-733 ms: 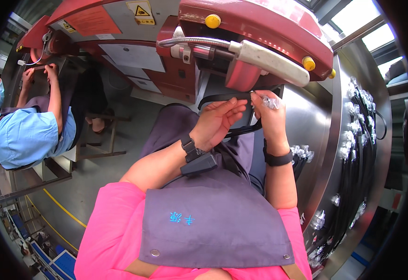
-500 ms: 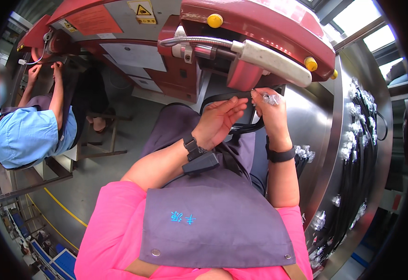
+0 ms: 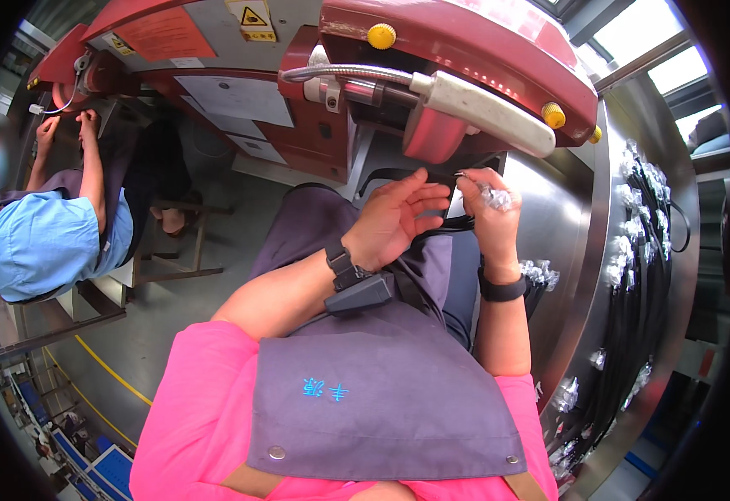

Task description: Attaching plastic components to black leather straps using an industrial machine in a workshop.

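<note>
A black belt (image 3: 375,177) curves in a loop below the red machine's wheel (image 3: 434,138). My right hand (image 3: 492,209) is closed, pinching the belt near an end with crumpled clear plastic wrap (image 3: 496,198) on it. Left of it, my left hand (image 3: 392,219) has its palm turned inward and its fingers apart. Its thumb tip is next to the strap; whether they touch I cannot tell. Part of the loop is hidden behind the fingers.
A white lamp arm (image 3: 486,108) on a flexible metal neck reaches over my hands. At right, several black belts (image 3: 645,267) with plastic-wrapped ends lie on a metal table (image 3: 561,217). A co-worker in a blue shirt (image 3: 52,242) sits at left by another machine.
My right hand has drawn slightly right and down, away from the wheel, with the belt in it. The left fingers have spread and parted from the right hand.
</note>
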Motion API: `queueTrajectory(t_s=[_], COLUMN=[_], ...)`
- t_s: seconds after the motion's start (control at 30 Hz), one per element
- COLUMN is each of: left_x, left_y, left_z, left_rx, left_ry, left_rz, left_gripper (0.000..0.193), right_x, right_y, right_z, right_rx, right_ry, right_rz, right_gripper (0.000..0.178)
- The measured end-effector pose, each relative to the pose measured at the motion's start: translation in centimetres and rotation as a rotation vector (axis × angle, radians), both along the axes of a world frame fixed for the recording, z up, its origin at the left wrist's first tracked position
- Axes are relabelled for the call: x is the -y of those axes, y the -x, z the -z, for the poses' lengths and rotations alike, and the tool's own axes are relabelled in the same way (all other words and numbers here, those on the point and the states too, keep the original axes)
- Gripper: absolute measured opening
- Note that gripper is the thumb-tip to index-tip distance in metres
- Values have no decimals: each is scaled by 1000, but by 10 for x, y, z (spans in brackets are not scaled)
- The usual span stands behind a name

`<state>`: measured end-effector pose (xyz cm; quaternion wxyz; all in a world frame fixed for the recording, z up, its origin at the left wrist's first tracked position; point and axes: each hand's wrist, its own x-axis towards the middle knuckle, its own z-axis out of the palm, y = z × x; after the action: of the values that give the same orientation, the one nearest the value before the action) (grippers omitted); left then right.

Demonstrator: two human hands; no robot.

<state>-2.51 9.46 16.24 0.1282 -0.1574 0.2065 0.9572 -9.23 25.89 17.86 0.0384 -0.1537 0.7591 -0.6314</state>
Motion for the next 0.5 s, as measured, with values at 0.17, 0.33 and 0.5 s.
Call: queueTrajectory(t_s=[0.17,0.33,0.5], left_x=[16,21,19], left_y=[-1,-7,-9], left_z=[38,42,47], left_rx=[83,95,-25], left_ry=[-70,2,69], left_rz=[236,215,108], left_gripper=[25,21,18], right_x=[4,-1,-4], right_y=[-18,-26,-29], right_z=[-8,-6,-11], right_rx=[-404,-426,-283], right_ry=[-182,-324,-441], right_rz=[-147,-250,-258], right_gripper=[18,25,30])
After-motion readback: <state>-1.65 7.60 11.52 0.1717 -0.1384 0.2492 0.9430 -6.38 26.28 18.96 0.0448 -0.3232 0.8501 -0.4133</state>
